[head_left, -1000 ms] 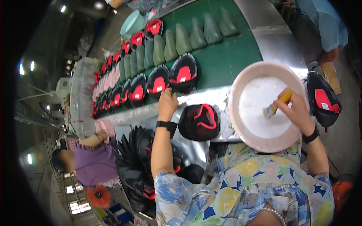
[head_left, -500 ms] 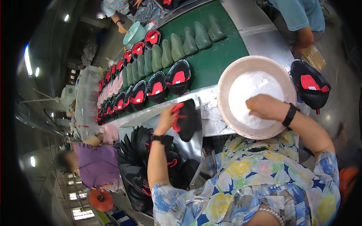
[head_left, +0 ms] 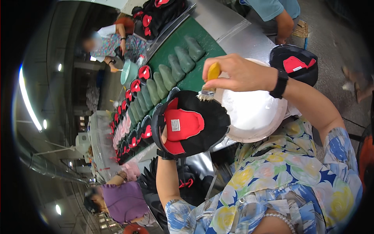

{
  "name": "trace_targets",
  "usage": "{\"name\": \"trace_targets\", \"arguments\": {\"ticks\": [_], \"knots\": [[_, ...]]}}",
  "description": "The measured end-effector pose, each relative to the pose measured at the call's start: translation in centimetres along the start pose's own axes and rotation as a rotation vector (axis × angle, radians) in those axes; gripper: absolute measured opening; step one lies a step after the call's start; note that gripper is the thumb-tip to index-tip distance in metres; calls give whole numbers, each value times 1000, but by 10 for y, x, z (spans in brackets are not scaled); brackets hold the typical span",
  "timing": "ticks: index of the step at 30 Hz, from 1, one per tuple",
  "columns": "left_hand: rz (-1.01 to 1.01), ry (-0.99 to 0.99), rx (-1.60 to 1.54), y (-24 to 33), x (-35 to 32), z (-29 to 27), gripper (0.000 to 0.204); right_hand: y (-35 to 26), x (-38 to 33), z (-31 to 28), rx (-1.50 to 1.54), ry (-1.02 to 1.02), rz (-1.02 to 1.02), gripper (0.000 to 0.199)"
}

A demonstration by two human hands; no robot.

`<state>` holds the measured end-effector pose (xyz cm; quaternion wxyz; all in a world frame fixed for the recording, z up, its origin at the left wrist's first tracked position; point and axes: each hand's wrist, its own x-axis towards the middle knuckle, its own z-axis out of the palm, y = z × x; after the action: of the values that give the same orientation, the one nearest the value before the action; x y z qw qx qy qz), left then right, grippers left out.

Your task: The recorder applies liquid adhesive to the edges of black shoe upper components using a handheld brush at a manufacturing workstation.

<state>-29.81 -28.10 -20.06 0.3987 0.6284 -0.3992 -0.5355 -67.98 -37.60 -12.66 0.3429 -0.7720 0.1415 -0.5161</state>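
Note:
My left hand (head_left: pixel 164 134), mostly hidden behind the piece, holds up a black shoe upper (head_left: pixel 216 123) with a red lining and a small white label inside. In my right hand (head_left: pixel 241 73) is a small brush (head_left: pixel 213 71) with a yellow handle and pale bristles pointing down. Its bristles are at the far edge of the upper's black inside; whether they touch cannot be made out. Partly behind the upper and under my right forearm stands a pale pink basin (head_left: pixel 249 137) of white liquid (head_left: pixel 253 109).
Green shoe lasts (head_left: pixel 165 76) line the green belt (head_left: pixel 212 50), with more black-and-red uppers (head_left: pixel 145 72) alongside. One upper (head_left: pixel 279 58) lies beyond the basin. Black pieces (head_left: pixel 150 179) are piled below my left arm. Co-workers (head_left: pixel 126 202) stand on several sides.
My right hand has come out of the basin leftward with the brush. The black upper in my left hand has been raised and turned, so its red inside now shows. The view has shifted.

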Motion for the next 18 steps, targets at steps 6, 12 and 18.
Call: {"name": "trace_targets", "arguments": {"ticks": [6,12,18], "knots": [[-5,-52,-5,-8,-13,35,35,1,-20,-15,-288,40,258,39],[-28,-49,-38,-24,-32,61,36,3,-39,5,-173,213,511,42],[-60,-34,-96,-16,-11,79,36,-9,-50,37,131,247,674,38]]}}
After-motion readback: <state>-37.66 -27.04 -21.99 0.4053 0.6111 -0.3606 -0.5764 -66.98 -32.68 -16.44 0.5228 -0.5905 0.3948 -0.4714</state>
